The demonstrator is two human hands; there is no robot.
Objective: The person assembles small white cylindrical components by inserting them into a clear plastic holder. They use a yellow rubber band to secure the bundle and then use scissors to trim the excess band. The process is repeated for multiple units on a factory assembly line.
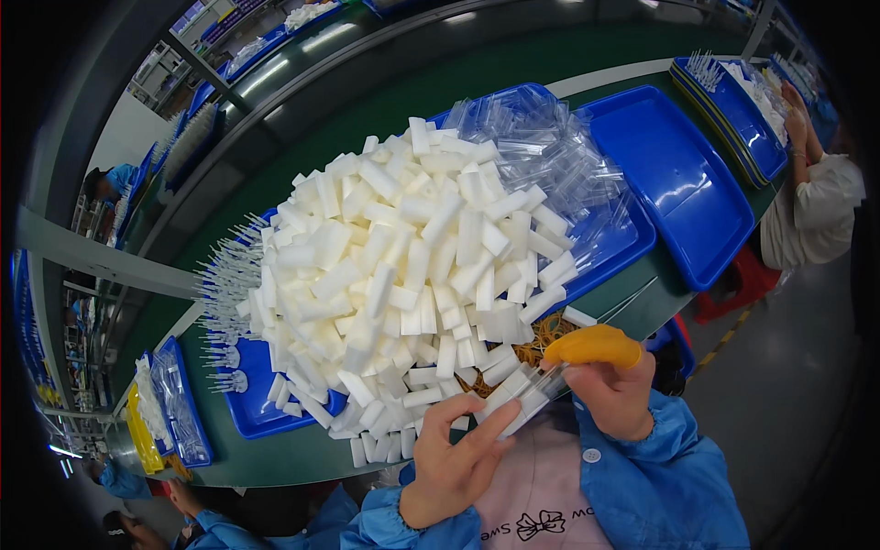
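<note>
Head view, held pieces: white foam blocks (511,396) are lying between the two hands, at 5 o'clock from the big foam heap (394,247), with a clear plastic piece (548,389) against their right side.
Long axis: the blocks are running roughly from 8 to 2 o'clock, tilting up toward the right hand.
Left hand (458,456): thumb and fingers are closing on the blocks' lower end, gripping them from 8 o'clock; this hand is the nearer one to the foam.
Right hand (616,390): it is sitting at 2 o'clock from the blocks, its orange finger cover (594,346) pointing to 9 o'clock; thumb and covered finger are curling by the plastic's upper end, but whether they are pinching it I cannot tell.
Rubber bands (553,330): they are lying just beyond the blocks, at 1 o'clock, near the covered fingertip.
Clear plastic pile (550,151): it is spreading at 12 o'clock from the hands, well apart, inside a blue tray (632,240).
</note>
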